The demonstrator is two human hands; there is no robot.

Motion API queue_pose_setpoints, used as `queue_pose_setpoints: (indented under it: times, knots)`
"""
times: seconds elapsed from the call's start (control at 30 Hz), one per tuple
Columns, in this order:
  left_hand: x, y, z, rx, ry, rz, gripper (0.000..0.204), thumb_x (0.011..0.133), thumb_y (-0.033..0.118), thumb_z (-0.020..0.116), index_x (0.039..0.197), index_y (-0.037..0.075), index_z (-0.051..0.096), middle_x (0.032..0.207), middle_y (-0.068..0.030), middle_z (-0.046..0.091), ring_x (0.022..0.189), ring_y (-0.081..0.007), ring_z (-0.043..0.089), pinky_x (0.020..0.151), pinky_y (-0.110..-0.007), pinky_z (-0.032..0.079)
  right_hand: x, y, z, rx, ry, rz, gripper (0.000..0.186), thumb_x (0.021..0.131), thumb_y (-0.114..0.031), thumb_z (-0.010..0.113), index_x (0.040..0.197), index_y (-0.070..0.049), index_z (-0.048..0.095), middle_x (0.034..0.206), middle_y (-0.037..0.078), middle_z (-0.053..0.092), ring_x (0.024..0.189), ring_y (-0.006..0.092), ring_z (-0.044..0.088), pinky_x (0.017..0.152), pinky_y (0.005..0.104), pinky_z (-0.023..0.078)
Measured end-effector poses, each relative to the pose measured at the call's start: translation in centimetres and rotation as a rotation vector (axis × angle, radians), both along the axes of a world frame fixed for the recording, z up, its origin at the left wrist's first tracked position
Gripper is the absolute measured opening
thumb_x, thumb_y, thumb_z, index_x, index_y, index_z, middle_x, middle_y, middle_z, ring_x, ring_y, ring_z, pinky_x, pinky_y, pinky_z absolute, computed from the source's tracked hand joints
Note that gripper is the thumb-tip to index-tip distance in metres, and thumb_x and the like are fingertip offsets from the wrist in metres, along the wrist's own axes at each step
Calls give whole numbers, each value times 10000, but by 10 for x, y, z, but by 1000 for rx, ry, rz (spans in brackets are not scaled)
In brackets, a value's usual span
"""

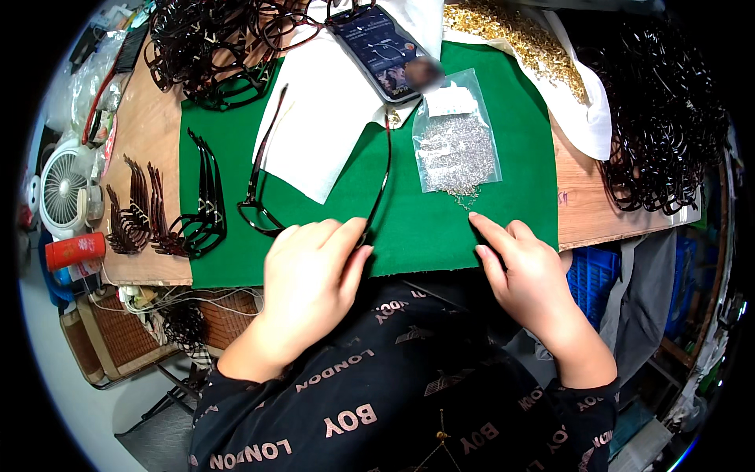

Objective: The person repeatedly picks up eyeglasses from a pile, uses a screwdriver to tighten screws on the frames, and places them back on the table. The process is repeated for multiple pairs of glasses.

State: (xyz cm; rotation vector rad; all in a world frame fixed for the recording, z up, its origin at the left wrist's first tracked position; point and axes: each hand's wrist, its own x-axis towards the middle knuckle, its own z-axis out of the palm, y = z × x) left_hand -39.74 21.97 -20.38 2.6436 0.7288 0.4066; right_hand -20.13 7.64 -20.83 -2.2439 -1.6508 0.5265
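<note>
My left hand (311,267) is closed on an eyeglass frame (250,206), whose two dark temples stand away from me over the green mat (425,236). The hand hides much of the frame's front. My right hand (528,267) holds nothing that I can see; its index finger stretches to tiny silvery metal pieces, likely screws (464,197), with the thumb apart below. These pieces spill from the near end of a clear plastic bag (458,149) full of more of them.
Several eyeglass frames (206,208) stand in rows at the left; more are heaped at the far left. A phone (381,55) lies on white cloth (311,169). Gold-coloured small parts (527,39) and a pile of dark glossy pieces (661,118) lie right. A small fan (67,189) stands far left.
</note>
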Motion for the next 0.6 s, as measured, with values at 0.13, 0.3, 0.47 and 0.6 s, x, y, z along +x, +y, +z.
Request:
queue_pose_setpoints:
  times: [0.13,0.3,0.47,0.6]
  knots:
    - [-17,6,22,25,-499,2,211,689,45,659,868,-5,559,683,-86,572,558,-211,510,582,-333,376,-2,1,-3,16,-77,18,311,797,-125,578,1107,-106,554,727,139,510,562,296,563,501,363,472]
    - [-20,12,23,-602,-1093,-135,260,841,260,562,1005,61,534,610,-6,548,526,-124,446,583,-297,339,1,1,1,5,-82,39,310,791,-113,579,1100,-111,556,725,141,507,557,297,565,491,364,471]
    - [0,11,-24,-2003,-1171,-339,294,874,259,470,1030,21,548,509,23,429,508,-100,351,545,-269,307,0,1,1,-20,-105,30,319,783,-100,587,1101,-119,562,726,151,497,540,300,559,472,363,467]
    - [15,-7,-58,-2336,-1169,-193,288,888,218,450,1031,-15,542,514,17,358,508,-101,317,530,-251,289,-1,1,3,-29,-120,11,331,777,-91,590,1106,-124,566,717,155,491,521,303,551,457,365,459]
